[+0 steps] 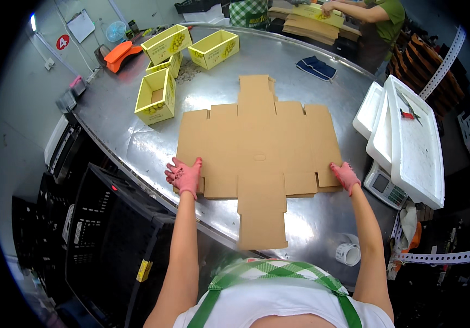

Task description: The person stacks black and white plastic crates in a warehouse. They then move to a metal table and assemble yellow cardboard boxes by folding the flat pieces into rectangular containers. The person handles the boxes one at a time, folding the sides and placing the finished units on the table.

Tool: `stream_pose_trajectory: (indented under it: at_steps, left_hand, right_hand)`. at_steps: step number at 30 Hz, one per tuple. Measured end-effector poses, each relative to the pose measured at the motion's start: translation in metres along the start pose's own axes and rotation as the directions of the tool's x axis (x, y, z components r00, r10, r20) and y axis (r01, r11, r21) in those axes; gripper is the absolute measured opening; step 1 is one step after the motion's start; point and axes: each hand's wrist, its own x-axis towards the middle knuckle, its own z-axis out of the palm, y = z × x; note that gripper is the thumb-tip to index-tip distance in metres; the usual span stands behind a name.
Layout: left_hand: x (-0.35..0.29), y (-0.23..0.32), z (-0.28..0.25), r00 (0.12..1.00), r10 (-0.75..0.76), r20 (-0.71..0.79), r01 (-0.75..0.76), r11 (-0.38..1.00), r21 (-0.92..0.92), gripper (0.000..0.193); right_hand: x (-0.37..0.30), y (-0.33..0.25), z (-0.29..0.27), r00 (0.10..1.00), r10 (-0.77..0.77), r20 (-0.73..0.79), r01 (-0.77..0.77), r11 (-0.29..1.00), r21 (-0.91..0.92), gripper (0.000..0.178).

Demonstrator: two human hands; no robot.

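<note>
A flat, unfolded brown cardboard box blank (259, 142) lies on the metal table before me, its plain side up. Edges of cardboard showing under its rim suggest more than one sheet. My left hand (183, 176), in a pink glove, rests at the blank's left edge near the lower corner, open, fingers spread and thumb on the board. At the right edge my right hand (345, 176), also pink-gloved, touches the board with its fingers stretched out and apart. One long flap reaches toward my apron; another points away from me.
Folded yellow boxes with grape pictures (156, 95) stand at the far left. White foam trays (410, 142), red-handled scissors (408, 114) and a scale (385, 186) are at right. A label roll (348, 254) lies near me. Across the table, a person handles flat yellow cardboard (319, 15).
</note>
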Motion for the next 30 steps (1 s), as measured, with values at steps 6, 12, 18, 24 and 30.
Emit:
stream_pose_trajectory:
  at_steps: [6, 12, 18, 24, 30]
  left_hand:
    - [0.053, -0.02, 0.017, 0.913, 0.189, 0.361, -0.067, 0.943, -0.325, 0.062]
    - [0.092, -0.055, 0.012, 0.724, 0.273, 0.633, 0.442, 0.521, -0.731, 0.053]
    - [0.111, -0.063, 0.011, 0.95, 0.24, 0.201, -0.169, 0.934, -0.316, 0.037]
    - [0.088, -0.03, 0.034, 0.887, 0.444, 0.127, -0.279, 0.734, -0.62, 0.027]
    - [0.091, -0.06, 0.077, 0.895, 0.072, -0.44, -0.019, 0.992, 0.123, 0.042]
  right_hand:
    - [0.013, 0.023, -0.009, 0.994, -0.09, 0.06, 0.071, 0.961, 0.266, 0.034]
    - [0.106, 0.031, 0.054, 0.83, -0.526, 0.187, 0.533, 0.647, -0.545, 0.026]
    - [0.035, -0.007, -0.008, 0.994, -0.049, -0.095, 0.031, 0.982, -0.185, 0.033]
    - [0.012, -0.012, -0.01, 0.985, -0.114, 0.126, 0.144, 0.955, -0.258, 0.043]
    - [0.046, -0.023, 0.061, 0.986, -0.129, -0.104, 0.114, 0.983, -0.142, 0.046]
